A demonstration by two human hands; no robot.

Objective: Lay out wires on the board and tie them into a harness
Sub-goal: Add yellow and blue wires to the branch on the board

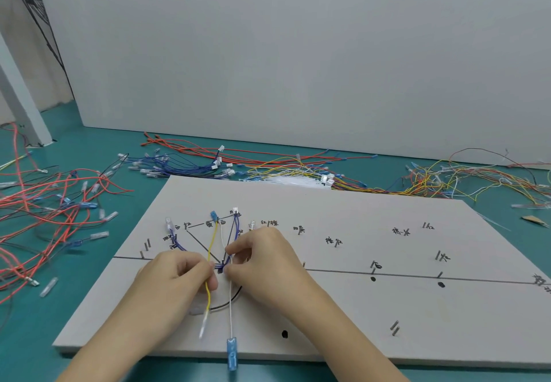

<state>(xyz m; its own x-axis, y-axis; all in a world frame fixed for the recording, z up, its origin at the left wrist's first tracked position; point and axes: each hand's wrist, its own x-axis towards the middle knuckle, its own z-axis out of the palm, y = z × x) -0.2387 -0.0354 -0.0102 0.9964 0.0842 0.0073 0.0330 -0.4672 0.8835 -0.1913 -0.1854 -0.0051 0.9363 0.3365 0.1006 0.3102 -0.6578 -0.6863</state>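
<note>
Both hands, left and right, knuckles up, pinch the wire bundle on the board.

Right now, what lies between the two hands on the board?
In the head view, the left hand and right hand pinch the wire bundle from either side; only that junction of blue, yellow and white wires lies between them.

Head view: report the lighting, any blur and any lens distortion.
Head view: soft, even light with faint shadows under the hands; no glare on the board; the loose wires toward the left edge look smeared; wide-angle bending curves the board's drawn line and edges.
</note>
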